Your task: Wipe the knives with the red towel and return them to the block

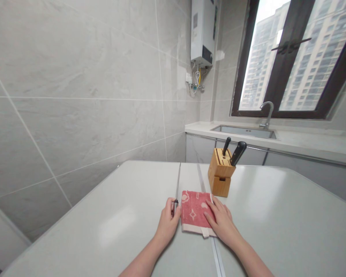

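A knife (177,186) is in my left hand (168,219), its dark and silver handle inside my closed fingers. The long thin blade points away from me and shows almost edge-on. Just right of that hand lies a folded red towel (194,211) with pale patterns, a pale border and a small white tag. My right hand (222,221) rests on the towel's right side, fingers spread and lying flat. Behind the towel, a little to the right, stands a wooden knife block (221,173) with two black-handled tools in its slots.
A pale table (127,200) with a metal seam running lengthwise carries these things. Beyond it are a white counter (300,140), a sink (245,132) with a faucet (267,115), and a dark-framed window. A water heater (202,32) hangs near the corner; tiled wall is on the left.
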Motion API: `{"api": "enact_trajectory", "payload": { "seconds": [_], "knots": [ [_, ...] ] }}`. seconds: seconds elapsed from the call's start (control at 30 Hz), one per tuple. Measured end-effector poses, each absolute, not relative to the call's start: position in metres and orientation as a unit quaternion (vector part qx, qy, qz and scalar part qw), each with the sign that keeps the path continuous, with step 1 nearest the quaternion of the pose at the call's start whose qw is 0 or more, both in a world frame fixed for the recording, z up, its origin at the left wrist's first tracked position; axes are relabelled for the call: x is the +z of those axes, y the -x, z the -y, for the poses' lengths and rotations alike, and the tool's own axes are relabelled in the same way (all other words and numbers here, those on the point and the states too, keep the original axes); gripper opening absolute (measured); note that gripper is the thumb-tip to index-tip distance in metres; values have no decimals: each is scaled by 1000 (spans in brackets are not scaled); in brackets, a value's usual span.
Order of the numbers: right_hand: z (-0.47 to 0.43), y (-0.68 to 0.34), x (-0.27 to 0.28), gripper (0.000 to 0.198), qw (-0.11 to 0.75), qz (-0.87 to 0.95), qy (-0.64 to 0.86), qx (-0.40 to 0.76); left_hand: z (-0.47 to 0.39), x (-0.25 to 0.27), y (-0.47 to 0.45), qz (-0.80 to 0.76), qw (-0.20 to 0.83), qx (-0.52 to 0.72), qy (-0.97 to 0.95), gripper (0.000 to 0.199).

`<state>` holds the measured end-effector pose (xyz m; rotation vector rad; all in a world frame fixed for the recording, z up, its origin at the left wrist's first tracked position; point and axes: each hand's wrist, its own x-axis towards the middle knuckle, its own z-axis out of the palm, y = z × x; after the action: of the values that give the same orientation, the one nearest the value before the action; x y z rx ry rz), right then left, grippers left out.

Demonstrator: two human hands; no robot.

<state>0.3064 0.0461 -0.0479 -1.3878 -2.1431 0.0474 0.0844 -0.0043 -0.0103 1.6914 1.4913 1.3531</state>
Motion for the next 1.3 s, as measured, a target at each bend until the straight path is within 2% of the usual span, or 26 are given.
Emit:
{"api": "enact_trajectory", "payload": {
  "seconds": [0.27,0.47,0.63,1.0,1.13,1.23,1.3],
  "knots": [
    [-48,-307,-47,36,348,790,504,-3,5,-12,-85,-543,252,485,-638,18],
    [-49,-306,-47,37,344,795,500,-8,5,-13,-84,-546,244,481,-641,18],
    [-46,-305,-39,39,377,803,462,7,6,-9,-86,-541,249,488,-637,19],
    [-41,-301,-22,56,453,782,423,62,7,-8,-86,-541,238,482,-647,19],
    [-39,-297,-20,62,509,736,426,130,6,-9,-86,-542,232,474,-654,19],
    [-40,-295,-29,77,570,644,416,295,6,-9,-86,-539,233,477,-653,18],
    [-41,-294,-35,85,578,584,387,418,7,-7,-87,-538,234,479,-653,19]
  ]
}}
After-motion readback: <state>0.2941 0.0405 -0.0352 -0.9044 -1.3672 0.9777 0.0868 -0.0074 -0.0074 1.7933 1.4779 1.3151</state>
